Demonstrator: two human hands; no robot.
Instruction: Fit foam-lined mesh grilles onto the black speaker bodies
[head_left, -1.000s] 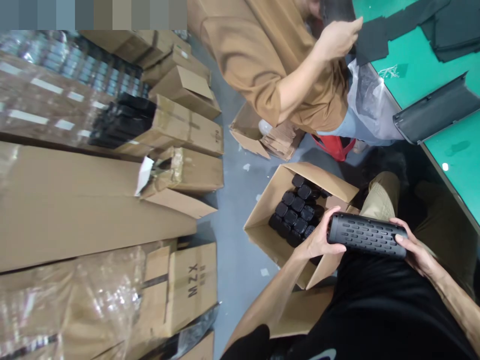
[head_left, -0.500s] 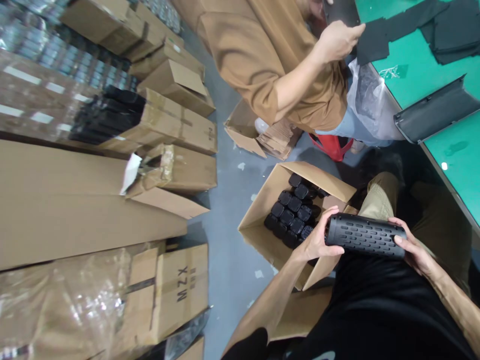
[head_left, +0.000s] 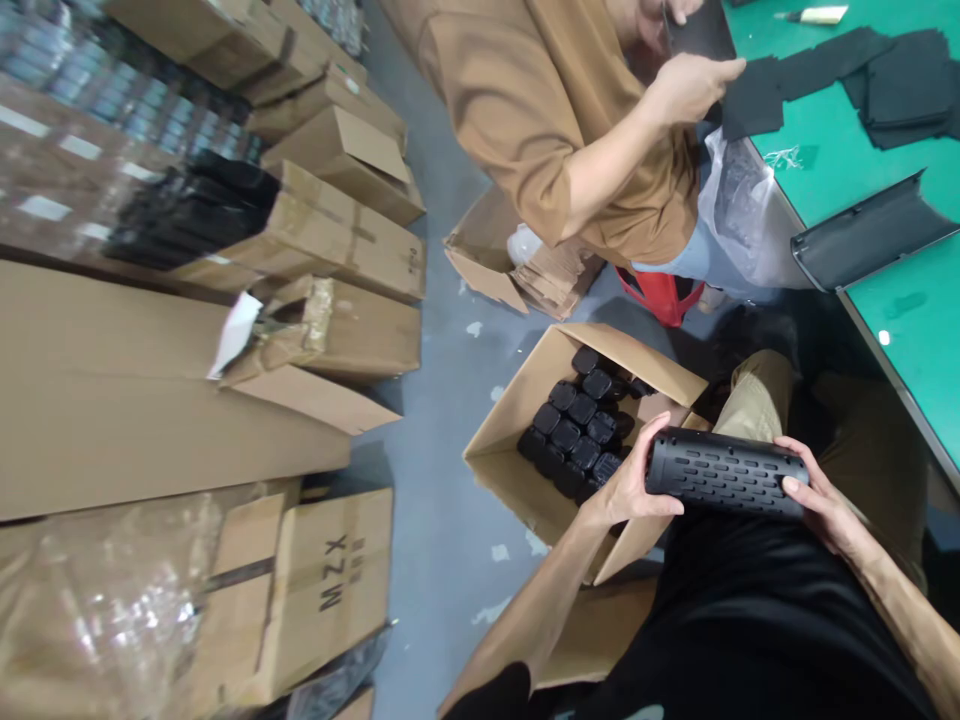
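A black slotted cylinder-like housing [head_left: 727, 474] lies lengthwise across my lap, its rows of short slots facing up. My left hand [head_left: 637, 480] grips its left end, thumb and fingers on either side of it. On the right end my right hand [head_left: 817, 493] is closed, with the thumb on top and the other fingers partly hidden behind. Just left of my left hand stands an open cardboard box [head_left: 510, 420]. Packed upright inside are several black pieces with rounded-square ends [head_left: 574, 408].
A co-worker in a brown shirt [head_left: 517, 110] holds a dark panel by the green table [head_left: 900, 330]. On that table lie a curved black shell [head_left: 874, 235], black sheets [head_left: 907, 85] and a cutter knife [head_left: 814, 15]. Stacked cartons [head_left: 330, 590] line the left side.
The view has shifted slightly, so the cartons appear further left and the cutter knife now shows. My hands keep the same hold on the housing. The co-worker's hands have moved a little.
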